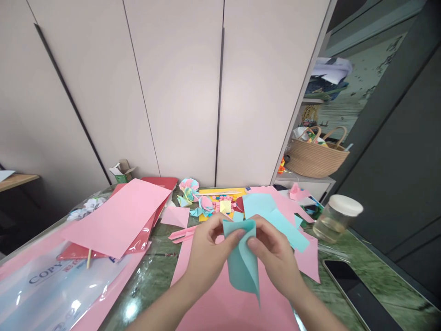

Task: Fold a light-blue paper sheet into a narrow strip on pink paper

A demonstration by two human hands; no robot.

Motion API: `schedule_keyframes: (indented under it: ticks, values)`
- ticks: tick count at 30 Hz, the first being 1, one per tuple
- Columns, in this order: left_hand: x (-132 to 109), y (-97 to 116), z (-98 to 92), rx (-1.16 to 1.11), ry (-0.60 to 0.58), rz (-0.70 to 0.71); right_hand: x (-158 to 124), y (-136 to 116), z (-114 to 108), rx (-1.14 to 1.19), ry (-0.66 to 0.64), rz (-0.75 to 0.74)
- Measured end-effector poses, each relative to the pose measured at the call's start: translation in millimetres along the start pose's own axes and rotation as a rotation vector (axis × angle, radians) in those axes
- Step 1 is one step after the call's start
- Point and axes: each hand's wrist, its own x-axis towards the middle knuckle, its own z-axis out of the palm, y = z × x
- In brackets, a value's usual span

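Both of my hands pinch one folded light-blue paper [242,259] above the table. My left hand [208,250] grips its upper left edge with thumb and fingers closed on it. My right hand [275,253] holds its upper right edge the same way. The paper tapers to a point below my fingers. Under it lies a large pink sheet [234,303]. More light-blue paper pieces [272,214] lie just beyond my right hand.
A big pink sheet [120,216] rests on red card at the left, over a clear plastic paper pack [51,289]. Small folded paper shapes [200,200] sit at the back. A lidded glass jar [336,216] and a dark phone [358,292] lie on the green table [389,280] at right. A woven basket [315,156] stands on a shelf.
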Motion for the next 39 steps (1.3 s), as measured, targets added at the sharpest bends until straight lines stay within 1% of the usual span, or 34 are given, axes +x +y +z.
schedule_keyframes:
  ticks: [3,7,12,15,19,22,26,30,32,36,39]
  values:
    - [-1.1,-2.0,1.9,-0.004,0.006,-0.03,0.5,2.4,3.6,0.043,0.02,0.046]
    - [-1.0,-3.9,3.4,0.001,0.011,-0.037,0.6,5.5,6.4,0.161,0.043,0.096]
    - [0.0,-4.2,3.8,0.013,0.01,-0.036,-0.6,7.1,7.0,0.308,0.005,0.182]
    - [-0.7,-4.0,5.0,0.002,0.013,-0.038,-1.9,8.3,7.5,0.359,0.007,0.191]
    - [-1.5,-5.6,8.8,-0.063,0.017,-0.05,-3.3,11.4,10.2,0.402,0.035,0.196]
    - [-0.2,-10.0,11.1,-0.147,-0.004,-0.076,-3.1,13.2,12.5,0.427,0.051,0.227]
    - [2.1,-17.4,10.8,-0.243,-0.069,-0.087,-1.7,13.4,14.1,0.416,0.075,0.254]
    - [1.3,-19.0,6.9,-0.297,-0.118,-0.043,-1.1,13.3,13.3,0.367,0.129,0.245]
    - [1.1,-17.0,3.8,-0.271,-0.121,-0.009,-1.1,13.1,11.7,0.349,0.151,0.227]
    - [3.9,-9.4,-2.5,-0.137,-0.103,0.053,-0.2,10.6,7.5,0.291,0.163,0.183]
    - [5.7,-3.2,-4.7,-0.067,-0.078,0.044,0.6,6.9,5.6,0.172,0.205,0.121]
